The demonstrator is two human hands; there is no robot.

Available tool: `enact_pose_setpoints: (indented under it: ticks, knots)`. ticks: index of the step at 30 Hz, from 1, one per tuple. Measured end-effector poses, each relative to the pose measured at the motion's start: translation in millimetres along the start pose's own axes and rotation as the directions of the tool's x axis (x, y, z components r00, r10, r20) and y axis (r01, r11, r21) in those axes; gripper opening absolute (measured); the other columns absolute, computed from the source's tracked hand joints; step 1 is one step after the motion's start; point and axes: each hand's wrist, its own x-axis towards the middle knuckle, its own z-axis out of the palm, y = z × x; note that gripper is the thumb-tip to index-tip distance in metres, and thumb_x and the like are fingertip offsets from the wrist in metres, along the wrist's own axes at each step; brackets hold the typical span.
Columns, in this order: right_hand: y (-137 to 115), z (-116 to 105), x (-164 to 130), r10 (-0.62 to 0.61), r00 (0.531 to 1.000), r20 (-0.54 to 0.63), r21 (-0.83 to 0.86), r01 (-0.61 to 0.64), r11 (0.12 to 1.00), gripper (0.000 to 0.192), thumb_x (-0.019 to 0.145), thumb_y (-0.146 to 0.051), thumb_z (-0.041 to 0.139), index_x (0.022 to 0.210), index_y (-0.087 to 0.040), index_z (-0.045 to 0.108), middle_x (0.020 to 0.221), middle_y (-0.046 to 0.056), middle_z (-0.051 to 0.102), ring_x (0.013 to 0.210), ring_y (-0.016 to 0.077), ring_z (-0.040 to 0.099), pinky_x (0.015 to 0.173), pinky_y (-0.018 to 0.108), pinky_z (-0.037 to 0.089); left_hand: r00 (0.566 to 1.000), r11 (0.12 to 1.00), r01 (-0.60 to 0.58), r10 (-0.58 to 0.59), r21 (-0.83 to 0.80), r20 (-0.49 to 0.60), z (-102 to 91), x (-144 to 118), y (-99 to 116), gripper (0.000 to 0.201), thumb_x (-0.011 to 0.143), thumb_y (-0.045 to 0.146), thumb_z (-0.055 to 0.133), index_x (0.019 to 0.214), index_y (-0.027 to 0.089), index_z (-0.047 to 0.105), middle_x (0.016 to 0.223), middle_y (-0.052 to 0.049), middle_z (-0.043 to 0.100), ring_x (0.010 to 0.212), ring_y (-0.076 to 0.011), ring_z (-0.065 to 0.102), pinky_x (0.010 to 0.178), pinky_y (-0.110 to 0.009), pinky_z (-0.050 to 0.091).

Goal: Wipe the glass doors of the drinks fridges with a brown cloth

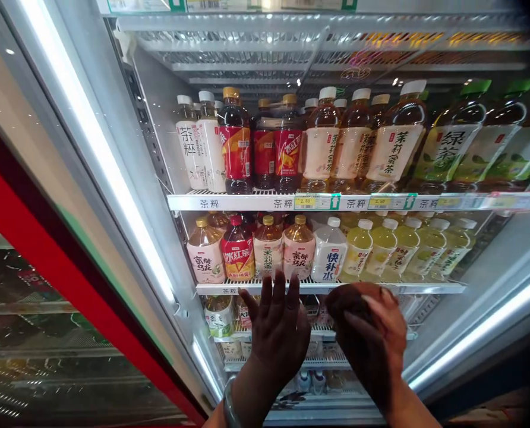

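Left hand [279, 333] has fingers [277, 291] spread wide, empty, just below the middle shelf's front edge [327, 288]. Right hand [372, 333] curls by that edge, holding nothing visible. The pink-label bottle [299, 257] stands nearest above; reaching it likely means lifting the fingers higher.

Just above the left hand [279, 333], a red-labelled bottle [237, 252] with a red cap stands between pale pink-labelled bottles [205, 252] with gold caps. Above the right hand [372, 333], yellow-green drinks [383, 249] carry white caps. The left wrist wears a grey-green bangle [229, 407].
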Motion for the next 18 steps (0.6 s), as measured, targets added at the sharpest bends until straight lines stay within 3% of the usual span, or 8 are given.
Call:
enact_pose_setpoints:
  ticks: [3,6,10,13,15,18]
  knots:
    - [-8.6,7.9,28.4,-0.004,0.995,-0.095,-0.071,-0.003,0.998,0.044,0.072,-0.01,0.09,0.109,-0.025,0.071,0.141,0.007,0.059,0.144,0.0356,0.053,0.123,0.067,0.042,1.0,1.0,0.009,-0.009,0.001,0.004,-6.2,-4.2,-9.7,0.075,0.099,0.015,0.053,0.167,0.014,0.021,0.177,-0.007,0.01,0.166,-0.0232,0.003,0.132,-0.054,-0.015]
    - [-32.6,28.4,49.3,-0.024,0.993,-0.114,0.002,0.024,1.0,0.039,0.076,-0.012,0.088,0.109,-0.027,0.072,0.136,0.005,0.061,0.133,0.03,0.062,0.121,0.064,0.045,0.999,0.999,0.033,-0.033,-0.01,0.021,-12.3,-8.1,-18.5,0.074,0.1,0.015,0.053,0.167,0.014,0.021,0.177,-0.008,0.008,0.166,-0.0241,0.0,0.132,-0.055,-0.016]
    - [-58.9,44.6,25.0,-0.086,0.996,0.005,0.085,0.086,0.993,0.03,0.084,-0.014,0.082,0.109,-0.029,0.074,0.128,0.004,0.064,0.142,0.0298,0.053,0.119,0.055,0.05,0.999,0.999,0.038,-0.037,-0.002,0.03,-22.2,-14.1,-31.9,0.074,0.1,0.014,0.053,0.167,0.014,0.02,0.177,-0.009,0.007,0.166,-0.0241,-0.001,0.132,-0.054,-0.016]
    - [-58.9,40.0,-1.2,-0.084,0.991,0.099,0.077,0.077,0.994,0.032,0.085,-0.013,0.079,0.112,-0.029,0.075,0.127,0.004,0.065,0.142,0.0289,0.053,0.115,0.051,0.054,0.999,1.0,0.022,-0.022,0.008,0.036,-30.8,-17.1,-41.8,0.075,0.1,0.014,0.053,0.167,0.013,0.02,0.177,-0.009,0.007,0.166,-0.0239,0.0,0.132,-0.053,-0.014]
    - [-55.5,36.7,-1.8,-0.045,0.995,0.087,0.047,0.041,0.998,0.033,0.084,-0.014,0.081,0.112,-0.03,0.074,0.129,0.004,0.065,0.134,0.0278,0.06,0.113,0.054,0.054,0.999,1.0,0.005,-0.005,0.006,0.041,-36.4,-17.6,-47.3,0.074,0.101,0.017,0.053,0.167,0.013,0.02,0.177,-0.009,0.007,0.166,-0.0241,0.001,0.133,-0.053,-0.014]
    - [-60.0,42.4,22.8,-0.004,1.0,-0.028,0.005,0.004,1.0,0.036,0.08,-0.015,0.085,0.11,-0.03,0.074,0.133,0.004,0.062,0.132,0.0289,0.061,0.117,0.061,0.049,0.999,1.0,-0.014,0.013,0.007,0.042,-43.7,-16.8,-53.9,0.074,0.102,0.019,0.052,0.168,0.015,0.018,0.177,-0.008,0.006,0.166,-0.0236,0.0,0.133,-0.051,-0.014]
